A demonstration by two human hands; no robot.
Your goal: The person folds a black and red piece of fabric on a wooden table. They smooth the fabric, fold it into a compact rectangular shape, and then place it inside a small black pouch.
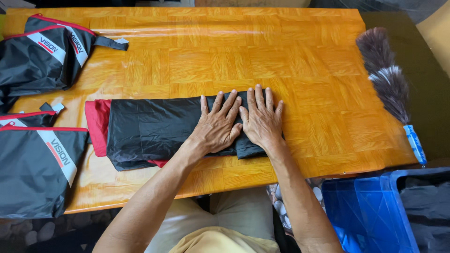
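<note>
The folded black and red cover (154, 133) lies flat on the orange wood-pattern table (300, 61), just ahead of the near edge and left of the table's middle. Its long axis runs 9 o'clock to 3 o'clock across your view. The red layer shows at the 9 o'clock end; the black layers end in a folded edge at the 3 o'clock end.

Both of your hands rest on that 3 o'clock end. Your left hand (218, 126) lies palm down, fingers spread and pointing toward 12 o'clock, fully on the black fabric. Your right hand (261, 122) lies palm down just beside it, thumbs nearly touching, covering the end of the fold, with its outer fingers reaching the bare table. Neither hand grips anything: both are flat and open, pressing the fabric down.

From your hands, the remaining length of the cover extends toward 9 o'clock. Your left hand is the nearer one to that length.

Further out at 9 and 10 o'clock lie three black pouches with red trim (40, 56), apart from the cover. At 3 o'clock a feather duster (389, 82) lies on the table's right edge. At 5 o'clock, below the table, stands a blue plastic crate (370, 211).
</note>
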